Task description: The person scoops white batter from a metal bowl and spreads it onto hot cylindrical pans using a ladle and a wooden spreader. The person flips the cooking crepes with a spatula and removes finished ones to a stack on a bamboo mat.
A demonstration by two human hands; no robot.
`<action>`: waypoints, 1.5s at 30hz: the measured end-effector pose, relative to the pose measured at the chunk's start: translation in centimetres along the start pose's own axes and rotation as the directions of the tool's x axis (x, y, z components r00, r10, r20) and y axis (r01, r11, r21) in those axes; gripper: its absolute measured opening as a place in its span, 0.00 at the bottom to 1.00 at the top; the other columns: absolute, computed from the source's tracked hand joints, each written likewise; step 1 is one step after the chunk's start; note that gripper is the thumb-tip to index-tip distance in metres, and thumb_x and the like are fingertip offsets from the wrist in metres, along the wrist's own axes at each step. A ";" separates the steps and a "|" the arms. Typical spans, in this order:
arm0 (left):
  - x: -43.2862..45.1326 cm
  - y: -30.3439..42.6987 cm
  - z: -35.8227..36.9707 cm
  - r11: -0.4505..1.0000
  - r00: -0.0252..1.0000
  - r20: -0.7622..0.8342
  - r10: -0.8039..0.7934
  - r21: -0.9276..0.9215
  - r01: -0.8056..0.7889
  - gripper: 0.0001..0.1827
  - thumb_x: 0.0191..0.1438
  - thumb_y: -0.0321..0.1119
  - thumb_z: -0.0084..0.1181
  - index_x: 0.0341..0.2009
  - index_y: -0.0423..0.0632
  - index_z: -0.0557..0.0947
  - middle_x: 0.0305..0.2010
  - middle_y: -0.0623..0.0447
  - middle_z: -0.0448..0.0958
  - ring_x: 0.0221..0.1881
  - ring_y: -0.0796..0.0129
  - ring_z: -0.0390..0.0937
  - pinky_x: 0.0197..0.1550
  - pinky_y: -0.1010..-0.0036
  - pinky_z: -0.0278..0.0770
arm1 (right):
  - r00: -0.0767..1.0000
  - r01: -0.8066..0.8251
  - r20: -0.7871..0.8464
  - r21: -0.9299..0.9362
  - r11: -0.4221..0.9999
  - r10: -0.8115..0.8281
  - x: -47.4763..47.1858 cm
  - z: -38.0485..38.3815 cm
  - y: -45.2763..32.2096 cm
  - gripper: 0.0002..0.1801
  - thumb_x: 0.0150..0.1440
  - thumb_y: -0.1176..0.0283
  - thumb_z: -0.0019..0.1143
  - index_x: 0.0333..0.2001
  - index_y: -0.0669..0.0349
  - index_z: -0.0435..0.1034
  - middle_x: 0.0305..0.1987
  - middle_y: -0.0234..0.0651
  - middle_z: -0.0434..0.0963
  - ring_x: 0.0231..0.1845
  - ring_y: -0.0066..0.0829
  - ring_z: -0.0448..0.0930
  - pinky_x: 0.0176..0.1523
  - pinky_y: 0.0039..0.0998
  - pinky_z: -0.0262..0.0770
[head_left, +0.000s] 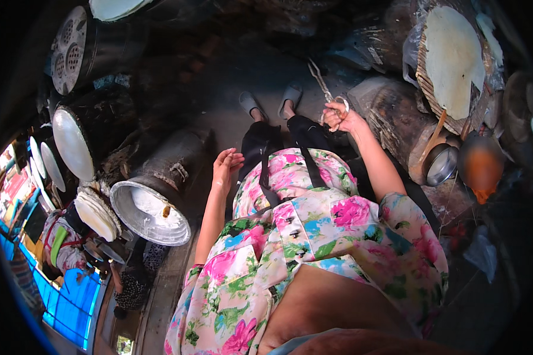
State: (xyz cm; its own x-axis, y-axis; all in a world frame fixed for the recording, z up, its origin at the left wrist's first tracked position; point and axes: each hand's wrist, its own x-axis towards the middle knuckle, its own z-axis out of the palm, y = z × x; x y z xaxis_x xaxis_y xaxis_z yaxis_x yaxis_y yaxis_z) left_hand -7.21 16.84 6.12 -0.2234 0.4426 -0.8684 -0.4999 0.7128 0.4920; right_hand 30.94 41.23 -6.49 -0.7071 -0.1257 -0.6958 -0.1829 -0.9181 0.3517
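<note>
My right hand (343, 116) grips the looped handles of long metal tongs (322, 82); their jaws point away from me toward the dark floor. My left hand (227, 164) hangs in front of my waist with bent fingers and nothing in it. To its left stands a wide aluminium basin (184, 228) with white matter inside and a small brown object (166, 211) on it. Beyond my right hand, a pale round sheet (453, 57) lies on a ribbed round tray (428, 95).
Left are a stack of pale discs (95, 215), a white round surface (73, 144) and a perforated metal disc (68, 57). At right, a metal bowl (442, 164) sits near a wooden stick (434, 135) and a blurred orange thing (482, 171). A person (131, 288) is at lower left.
</note>
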 end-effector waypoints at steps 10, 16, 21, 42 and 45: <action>3.4 -3.5 -2.3 0.993 0.993 -0.001 -0.121 -0.004 0.121 0.12 0.64 0.34 0.46 0.49 0.44 0.75 0.43 0.46 0.79 0.43 0.63 0.80 0.46 0.69 0.79 | 0.979 0.098 -0.196 0.211 0.973 -0.056 17.4 0.4 -5.4 0.17 0.50 0.74 0.63 0.35 0.74 0.64 0.24 0.36 0.67 0.20 0.26 0.67 0.25 0.24 0.66; 7.3 -4.2 -0.1 0.993 0.994 0.025 -0.111 -0.027 0.111 0.13 0.65 0.32 0.44 0.51 0.43 0.75 0.42 0.47 0.80 0.42 0.65 0.80 0.46 0.72 0.79 | 0.911 0.137 -0.397 0.032 0.990 -0.113 20.0 -1.8 -6.9 0.11 0.46 0.76 0.60 0.28 0.74 0.67 0.21 0.40 0.68 0.20 0.32 0.70 0.31 0.32 0.71; 11.9 -4.2 4.7 0.994 0.982 0.160 -0.097 0.058 0.088 0.16 0.65 0.35 0.45 0.53 0.41 0.74 0.43 0.46 0.80 0.44 0.64 0.79 0.47 0.71 0.78 | 0.964 0.109 -0.247 0.008 0.994 -0.103 21.6 -2.7 -4.7 0.11 0.42 0.75 0.55 0.20 0.61 0.58 0.15 0.25 0.53 0.14 0.19 0.56 0.20 0.24 0.54; 0.4 4.0 12.2 0.749 0.580 0.810 0.091 -0.439 0.496 0.22 0.65 0.47 0.46 0.46 0.39 0.79 0.60 0.39 0.70 0.60 0.55 0.70 0.63 0.60 0.68 | 0.984 -0.175 -0.167 -0.925 0.336 0.055 -3.9 21.8 12.9 0.13 0.52 0.72 0.51 0.42 0.58 0.62 0.19 0.26 0.63 0.15 0.15 0.64 0.15 0.20 0.57; -4.6 9.8 9.1 0.822 0.590 0.767 0.251 -0.491 0.289 0.21 0.64 0.47 0.48 0.48 0.42 0.80 0.62 0.40 0.69 0.60 0.57 0.69 0.62 0.63 0.68 | 0.997 -0.051 -0.050 -0.999 0.015 0.060 -5.1 28.7 14.4 0.09 0.48 0.75 0.48 0.35 0.60 0.63 0.21 0.27 0.63 0.18 0.18 0.63 0.19 0.24 0.59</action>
State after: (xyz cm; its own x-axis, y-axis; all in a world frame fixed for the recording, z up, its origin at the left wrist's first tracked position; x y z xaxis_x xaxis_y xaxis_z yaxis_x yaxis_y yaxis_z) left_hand -3.50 26.78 15.48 0.3847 0.8576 -0.3412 -0.8864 0.4464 0.1226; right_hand 12.29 39.40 20.13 -0.6818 -0.1994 -0.7039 0.7154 -0.3831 -0.5844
